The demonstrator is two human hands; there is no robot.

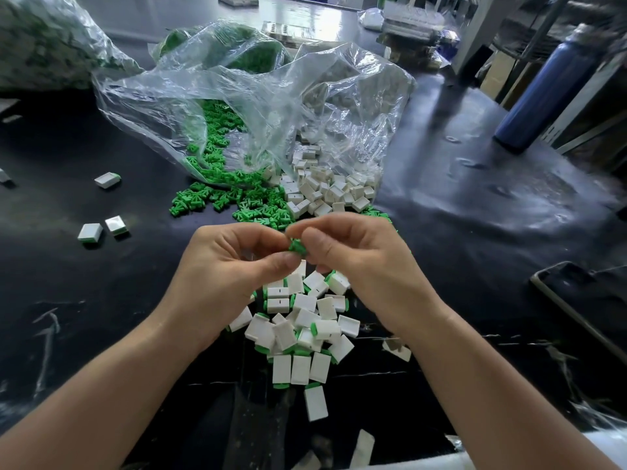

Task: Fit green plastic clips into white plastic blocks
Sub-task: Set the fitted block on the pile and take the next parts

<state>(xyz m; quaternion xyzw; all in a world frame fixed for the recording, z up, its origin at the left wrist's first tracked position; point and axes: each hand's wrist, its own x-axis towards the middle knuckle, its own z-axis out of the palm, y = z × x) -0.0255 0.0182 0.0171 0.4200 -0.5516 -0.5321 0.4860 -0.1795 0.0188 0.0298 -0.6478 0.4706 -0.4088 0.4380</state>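
— What do the hands hold?
— Left hand (pixel 234 262) and right hand (pixel 359 252), fingers curled, meet fingertip to fingertip above the desk (pixel 101 300), pinching one green clip (pixel 297 246) between them.
— And around them?
— Fitted white blocks (pixel 298 327) lie heaped beneath. Beyond, loose green clips (pixel 237 198) and empty white blocks (pixel 325 188) spill from a clear plastic bag (pixel 237 96).

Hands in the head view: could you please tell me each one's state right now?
Left hand: closed, pinching the green clip.
Right hand: closed, pinching the same green clip.
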